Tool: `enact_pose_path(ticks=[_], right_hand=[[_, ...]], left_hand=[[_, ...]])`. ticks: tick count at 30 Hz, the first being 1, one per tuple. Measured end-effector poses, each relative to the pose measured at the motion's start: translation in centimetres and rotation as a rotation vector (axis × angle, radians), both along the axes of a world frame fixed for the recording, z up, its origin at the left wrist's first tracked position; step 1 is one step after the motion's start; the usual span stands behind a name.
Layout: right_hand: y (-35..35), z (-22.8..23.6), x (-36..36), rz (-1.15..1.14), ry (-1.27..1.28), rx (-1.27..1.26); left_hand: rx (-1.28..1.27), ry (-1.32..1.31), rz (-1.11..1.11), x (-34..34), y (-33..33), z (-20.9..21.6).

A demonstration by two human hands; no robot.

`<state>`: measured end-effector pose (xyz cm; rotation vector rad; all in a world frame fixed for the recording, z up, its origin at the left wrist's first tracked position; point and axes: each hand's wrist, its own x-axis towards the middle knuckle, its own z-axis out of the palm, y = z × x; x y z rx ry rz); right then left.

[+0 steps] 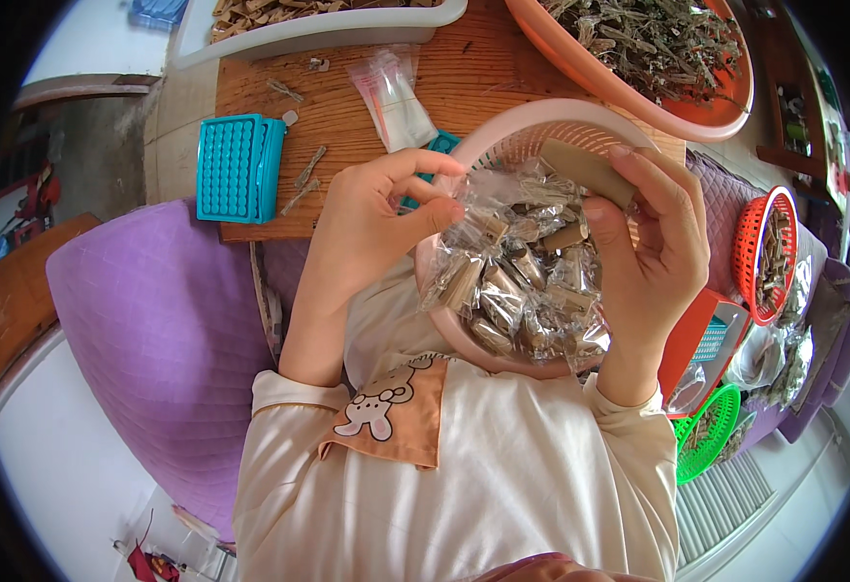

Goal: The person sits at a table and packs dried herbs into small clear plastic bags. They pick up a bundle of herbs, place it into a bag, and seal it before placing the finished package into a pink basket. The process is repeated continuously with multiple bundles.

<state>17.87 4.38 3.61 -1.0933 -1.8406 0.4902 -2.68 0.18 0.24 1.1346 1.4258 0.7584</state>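
A pale pink plastic basket [628, 120] sits in front of me, filled with small clear packets [527, 291] of brown dried pieces. Over its left side, the thumb and fingers of my left hand [371, 209] close on a clear plastic bag [480, 189]. It looks thin and crinkled, and its contents are hard to make out. My right hand [653, 228] grips a flat, curved olive-brown piece [580, 167], like dried bark, between thumb and fingers above the basket's right side. The packets lie just below both hands.
On the wooden table [323, 107] are teal ridged trays [236, 167], a bundle of clear bags [398, 105] and loose dried bits. A white bin [347, 34] and orange basin [628, 102] stand behind. Red [750, 254] and green [721, 436] baskets are at right, purple padded seating [144, 320] at left.
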Motion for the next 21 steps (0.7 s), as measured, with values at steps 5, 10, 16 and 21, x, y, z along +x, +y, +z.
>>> enact_pose_path(ticks=[5, 10, 16, 21], right_hand=[[0.2, -0.3, -0.3, -0.007, -0.023, 0.074], [0.2, -0.6, 0.0, -0.005, 0.117, 0.047], [-0.1, -0.6, 0.7, 0.104, 0.062, 0.002], [0.3, -0.9, 0.0, 0.042, -0.035, 0.132]], left_hand=[[0.076, -0.176, 0.049, 0.1, -0.2, -0.6], [0.15, -0.143, 0.07, 0.1, 0.2, -0.8], [0.09, -0.022, 0.116, -0.1, 0.3, -0.7], [0.075, -0.061, 0.101, -0.3, 0.0, -1.1]])
